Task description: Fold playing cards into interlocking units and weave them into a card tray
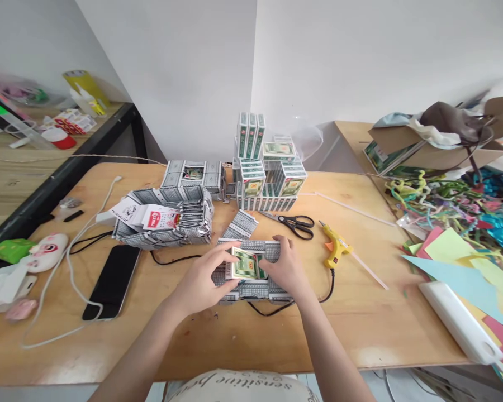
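The left hand (202,274) is curling half-open around the box's (246,264) left end; the right hand (287,269) is bending its thumb against the other, grip unclear to me. The box is sitting on the card base (254,291), bare wood stretching to the table's (235,346) front edge, the cord (272,312) looping between.

One held card box (247,264), three topmost card boxes (250,137), one glue gun (337,247), two-looped scissors (294,222).
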The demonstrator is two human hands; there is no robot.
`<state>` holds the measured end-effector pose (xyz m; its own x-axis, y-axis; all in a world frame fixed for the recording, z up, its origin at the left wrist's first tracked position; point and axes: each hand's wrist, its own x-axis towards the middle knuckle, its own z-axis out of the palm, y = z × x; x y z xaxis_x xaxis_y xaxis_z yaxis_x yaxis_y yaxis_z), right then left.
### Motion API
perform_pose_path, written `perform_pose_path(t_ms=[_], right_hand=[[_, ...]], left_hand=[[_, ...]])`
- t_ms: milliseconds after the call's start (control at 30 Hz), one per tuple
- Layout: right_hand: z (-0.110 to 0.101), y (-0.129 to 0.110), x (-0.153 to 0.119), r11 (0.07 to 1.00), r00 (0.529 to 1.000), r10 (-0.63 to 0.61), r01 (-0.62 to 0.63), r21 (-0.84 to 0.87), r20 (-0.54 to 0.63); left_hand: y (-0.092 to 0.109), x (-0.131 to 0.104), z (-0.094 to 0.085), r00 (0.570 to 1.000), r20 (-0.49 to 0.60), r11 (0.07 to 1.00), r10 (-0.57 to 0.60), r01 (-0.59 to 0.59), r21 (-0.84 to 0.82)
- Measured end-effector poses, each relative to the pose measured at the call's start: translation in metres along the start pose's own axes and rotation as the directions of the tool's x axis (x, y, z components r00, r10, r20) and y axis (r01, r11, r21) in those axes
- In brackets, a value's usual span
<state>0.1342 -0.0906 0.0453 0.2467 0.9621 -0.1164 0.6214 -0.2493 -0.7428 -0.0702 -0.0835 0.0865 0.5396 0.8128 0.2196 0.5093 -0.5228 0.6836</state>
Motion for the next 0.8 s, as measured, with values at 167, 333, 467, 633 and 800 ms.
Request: perform_pose_path(t_ms=[167, 333, 467, 633, 800], right_hand=[[-0.006, -0.002, 0.001, 0.999, 1.000, -0.012, 0.010, 0.050, 0.027], [-0.015, 0.003, 0.003, 0.986, 0.996, -0.047, 0.034, 0.161, 0.078], [-0.016, 0.006, 0.002, 0.981, 0.994, -0.075, 0.059, 0.185, 0.081], [-0.013, 0.013, 0.001, 0.971, 0.991, -0.105, 0.083, 0.225, 0.086], [-0.008, 0.018, 0.002, 0.961, 0.988, -0.135, 0.111, 0.255, 0.077]], left_hand=[[-0.003, 0.002, 0.007, 1.000, 0.008, 1.000, 0.014, -0.014, -0.014], [-0.005, 0.003, 0.020, 0.998, -0.029, 0.997, 0.051, -0.049, 0.052], [-0.010, -0.001, 0.015, 0.990, -0.015, 0.984, 0.137, -0.134, 0.120], [-0.024, -0.010, 0.000, 0.978, 0.151, 0.973, 0.145, -0.169, 0.160], [-0.029, -0.005, -0.002, 0.970, 0.204, 0.969, 0.133, -0.171, 0.178]])
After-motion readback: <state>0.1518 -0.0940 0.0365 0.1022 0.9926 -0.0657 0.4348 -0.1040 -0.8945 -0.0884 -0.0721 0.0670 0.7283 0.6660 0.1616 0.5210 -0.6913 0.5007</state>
